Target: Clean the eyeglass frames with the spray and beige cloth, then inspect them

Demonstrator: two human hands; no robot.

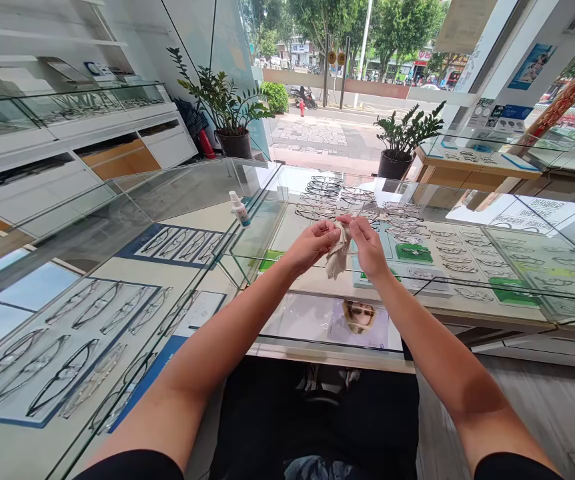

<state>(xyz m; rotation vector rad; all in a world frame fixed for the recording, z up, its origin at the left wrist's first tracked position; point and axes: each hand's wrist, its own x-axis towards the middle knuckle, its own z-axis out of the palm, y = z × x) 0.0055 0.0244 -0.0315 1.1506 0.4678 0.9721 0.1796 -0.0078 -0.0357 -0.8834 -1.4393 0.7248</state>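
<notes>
Soft cloth pinched between two hands over the glass counter

From where I stand, the small beige cloth (pixel 337 257) is up in the air above the counter (pixel 325 366), between the person's hands and hanging down in loose folds. The left hand (pixel 317 243) has its fingers curled in, thumb and fingertips nipping the cloth's upper left part. The right hand (pixel 363 239) is bent much the same way, gripping the upper right part; whether something small sits inside the folds, I can't tell from here.

I'd judge the cloth to be very light, limp and hard to harm, with enough drag that it shouldn't slip from a fingertip pinch. Being so floppy, it is best taken by the top edge or a bunched fold, one hand on each side; held by a lone corner it would just droop.

To the left, a white spray bottle (pixel 240 211) stands on the glass. Farther off, beyond the hands, lie rows of eyeglasses (pixel 323 188), which look thin and far more breakable.
</notes>
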